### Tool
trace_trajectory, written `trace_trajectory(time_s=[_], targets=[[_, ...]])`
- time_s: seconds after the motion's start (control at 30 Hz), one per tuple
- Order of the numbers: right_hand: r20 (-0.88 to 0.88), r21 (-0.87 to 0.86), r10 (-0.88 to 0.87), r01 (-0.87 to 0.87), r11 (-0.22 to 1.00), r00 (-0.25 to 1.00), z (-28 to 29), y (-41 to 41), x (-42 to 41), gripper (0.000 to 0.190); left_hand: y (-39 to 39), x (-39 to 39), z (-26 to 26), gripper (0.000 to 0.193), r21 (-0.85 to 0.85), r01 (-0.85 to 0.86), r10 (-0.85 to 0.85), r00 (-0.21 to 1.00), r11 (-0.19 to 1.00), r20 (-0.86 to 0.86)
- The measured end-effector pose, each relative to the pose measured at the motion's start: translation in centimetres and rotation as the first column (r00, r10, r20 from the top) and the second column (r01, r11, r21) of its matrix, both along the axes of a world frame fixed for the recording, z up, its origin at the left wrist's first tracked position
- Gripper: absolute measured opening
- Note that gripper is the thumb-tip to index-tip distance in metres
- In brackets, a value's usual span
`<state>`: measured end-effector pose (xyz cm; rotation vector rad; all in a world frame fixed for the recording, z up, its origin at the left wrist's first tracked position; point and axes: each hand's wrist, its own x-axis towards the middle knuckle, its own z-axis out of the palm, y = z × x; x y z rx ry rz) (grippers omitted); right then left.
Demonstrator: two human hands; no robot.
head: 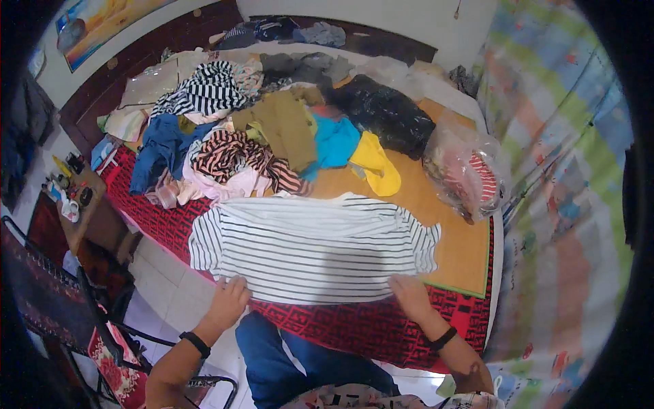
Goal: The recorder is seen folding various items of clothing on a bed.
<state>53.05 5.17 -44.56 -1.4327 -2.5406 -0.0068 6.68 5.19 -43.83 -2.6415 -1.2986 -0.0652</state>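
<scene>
A white shirt with thin dark stripes lies spread across the bed in front of me, its short sleeves out to both sides. Its far part is folded over or bunched, showing a paler layer. My left hand holds the near left corner of the fabric. At the near right corner my right hand grips the edge, with its fingertips partly hidden. A black band circles each wrist.
Beyond the shirt is a heap of clothes, with a striped garment, blue jeans and a yellow piece. A clear plastic bag sits right, near a patterned curtain. A metal-framed chair stands left.
</scene>
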Motion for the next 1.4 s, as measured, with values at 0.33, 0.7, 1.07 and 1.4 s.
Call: trace_trajectory(time_s=[0.33, 0.7, 1.07, 1.4], targets=[[-0.244, 0.089, -0.213, 0.24, 0.967, 0.946, 4.9, 3.0, 0.1, 0.016, 2.3, -3.8, 0.9, 0.016, -0.13, -0.254, 0.285, 0.876, 0.958, 0.389], [-0.27, 0.098, -0.001, 0.029, 0.995, 0.963, 27.8, 0.8, 1.8, 0.022, 1.0, -3.5, 24.9, 0.014, -0.018, -0.366, 0.265, 0.638, 0.93, 0.723], [-0.442, -0.041, -0.116, 0.109, 0.993, 0.89, 29.3, -0.5, 4.7, 0.016, -0.8, -2.6, 26.5, 0.01, 0.126, -0.438, 0.233, 0.675, 0.89, 0.7], [-0.385, 0.287, -0.126, 0.249, 0.925, 0.914, 28.9, 7.3, 10.0, 0.026, 7.1, 2.5, 27.8, 0.009, 0.179, -0.504, 0.22, 0.633, 0.845, 0.742]])
